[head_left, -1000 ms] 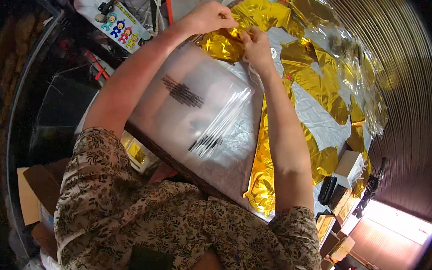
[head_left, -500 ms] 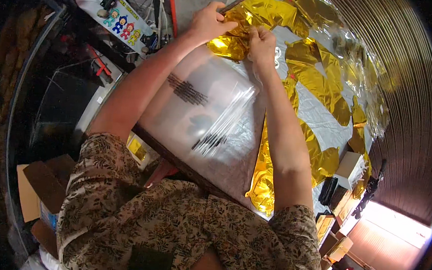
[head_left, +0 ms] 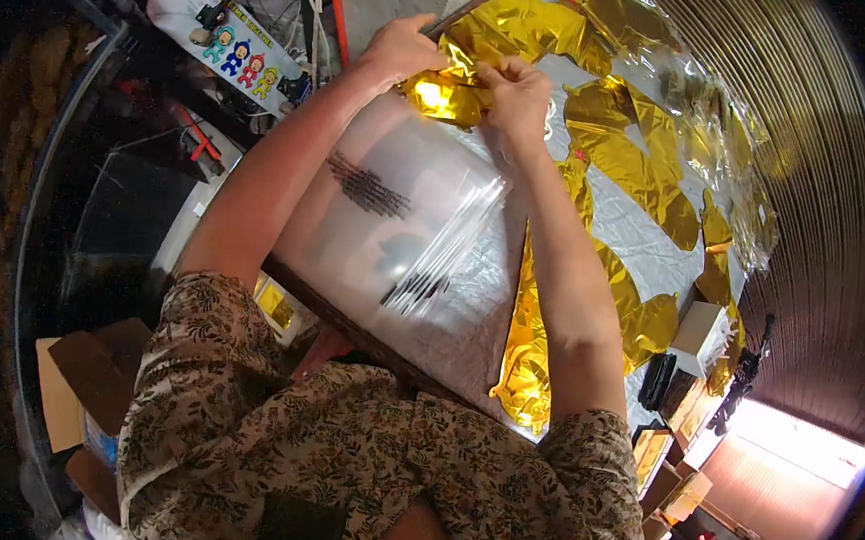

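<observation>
Pinching a crumpled wad of gold foil [head_left: 444,98] between both hands, at the far end of the desk [head_left: 468,343]. Left hand [head_left: 400,49] is closed on the wad's far-left edge, knuckles up, fingers curled over the foil. Right hand [head_left: 513,93] is closed on the near-right side, fingertips pressed into the crumple. The hands sit just apart, with the wad bridging them. The foil there catches a bright glare, so the exact finger placement under it is not readable.

Directly below the hands, toward the body: a clear plastic bag [head_left: 396,217] lying flat on the desk, with a dark printed block on it and a stack of thin strips showing through near its right edge. The left forearm runs along the bag's left side, the right forearm along its right side.

Right of the right hand: gold foil sheet pieces [head_left: 650,175] spread over a silver sheet [head_left: 616,223], reaching well past the hand to the desk's far right. One long gold strip [head_left: 532,357] runs under the right forearm toward the near desk edge.

Further right, well apart from the hands: a small white box [head_left: 699,334] and a dark flat device [head_left: 657,381].

Left of the left hand, off the desk: a skateboard deck [head_left: 233,40] with cartoon figures. Near left, a cardboard box [head_left: 83,386] on the floor.
</observation>
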The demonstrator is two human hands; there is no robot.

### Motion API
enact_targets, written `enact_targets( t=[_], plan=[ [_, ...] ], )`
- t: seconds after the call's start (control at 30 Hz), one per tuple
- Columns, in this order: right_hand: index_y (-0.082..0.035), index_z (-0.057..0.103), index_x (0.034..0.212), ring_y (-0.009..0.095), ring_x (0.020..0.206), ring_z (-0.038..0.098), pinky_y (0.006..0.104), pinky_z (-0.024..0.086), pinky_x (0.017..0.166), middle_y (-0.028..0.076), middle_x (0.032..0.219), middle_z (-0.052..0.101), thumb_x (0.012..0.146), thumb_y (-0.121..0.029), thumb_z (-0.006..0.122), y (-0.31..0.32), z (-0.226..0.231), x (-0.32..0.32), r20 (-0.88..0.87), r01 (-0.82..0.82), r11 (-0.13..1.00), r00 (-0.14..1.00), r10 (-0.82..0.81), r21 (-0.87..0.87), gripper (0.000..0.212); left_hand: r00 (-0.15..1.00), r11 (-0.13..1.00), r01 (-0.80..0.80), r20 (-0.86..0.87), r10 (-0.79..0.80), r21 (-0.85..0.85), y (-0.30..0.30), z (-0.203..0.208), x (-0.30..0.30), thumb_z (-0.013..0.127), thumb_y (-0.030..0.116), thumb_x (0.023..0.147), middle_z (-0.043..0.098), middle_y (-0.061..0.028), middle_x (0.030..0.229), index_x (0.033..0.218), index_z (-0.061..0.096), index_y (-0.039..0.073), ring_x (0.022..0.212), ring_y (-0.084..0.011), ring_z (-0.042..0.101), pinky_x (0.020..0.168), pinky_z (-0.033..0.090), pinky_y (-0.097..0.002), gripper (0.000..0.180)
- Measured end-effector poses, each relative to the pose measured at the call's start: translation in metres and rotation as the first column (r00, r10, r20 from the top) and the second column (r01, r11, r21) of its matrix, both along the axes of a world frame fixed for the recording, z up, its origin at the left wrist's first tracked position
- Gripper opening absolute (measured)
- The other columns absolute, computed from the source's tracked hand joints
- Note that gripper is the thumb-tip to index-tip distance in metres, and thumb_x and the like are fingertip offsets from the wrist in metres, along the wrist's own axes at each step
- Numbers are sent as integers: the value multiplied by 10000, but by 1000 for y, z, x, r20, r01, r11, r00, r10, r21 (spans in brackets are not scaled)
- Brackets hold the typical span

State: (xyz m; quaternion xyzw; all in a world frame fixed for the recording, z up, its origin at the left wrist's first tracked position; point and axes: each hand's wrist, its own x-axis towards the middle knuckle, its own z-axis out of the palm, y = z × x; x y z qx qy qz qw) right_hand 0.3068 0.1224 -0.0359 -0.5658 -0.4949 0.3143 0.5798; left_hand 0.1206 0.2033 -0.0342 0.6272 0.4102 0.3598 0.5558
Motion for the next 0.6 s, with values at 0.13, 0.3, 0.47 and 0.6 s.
enact_targets(
  t=[0.13, 0.3, 0.47, 0.6],
  plan=[
    [35, 762, 945, 211, 688, 674, 347, 527, 671, 170, 768, 720, 874, -64, 734, 0, -14, 4, 217, 7, 994, 976, -29, 105, 124, 996, 997, -49, -76, 53, 58, -7, 12, 10, 797, 106, 815, 772, -150, 931, 1481, 391, -145, 773, -168, 728, 702, 581, -290, 819],
    [15, 734, 968, 444, 827, 680, 461, 554, 741, 269, 957, 682, 856, -8, 667, -5, -18, -2, 510, -115, 976, 860, 5, 186, 132, 984, 988, -97, -140, 114, 122, -6, 5, 3, 761, 144, 858, 771, -142, 921, 1424, 519, -91, 710, -163, 717, 656, 576, -290, 659],
    [5, 692, 1091, 436, 788, 688, 441, 551, 718, 270, 889, 690, 927, -51, 642, -9, -14, 4, 719, -166, 975, 695, 8, 149, 180, 989, 999, -37, -142, 34, -17, -7, 15, 9, 735, 170, 931, 733, -163, 1044, 1511, 405, -66, 837, -172, 705, 738, 593, -293, 708],
    [19, 664, 1148, 431, 782, 693, 442, 550, 710, 283, 857, 684, 941, -136, 669, -17, 16, -10, 542, -187, 980, 832, 119, 71, 259, 998, 998, -55, -36, 54, -28, -4, 17, 8, 729, 176, 955, 718, -168, 1100, 1535, 353, -66, 912, -184, 712, 797, 600, -306, 732]
  ],
)
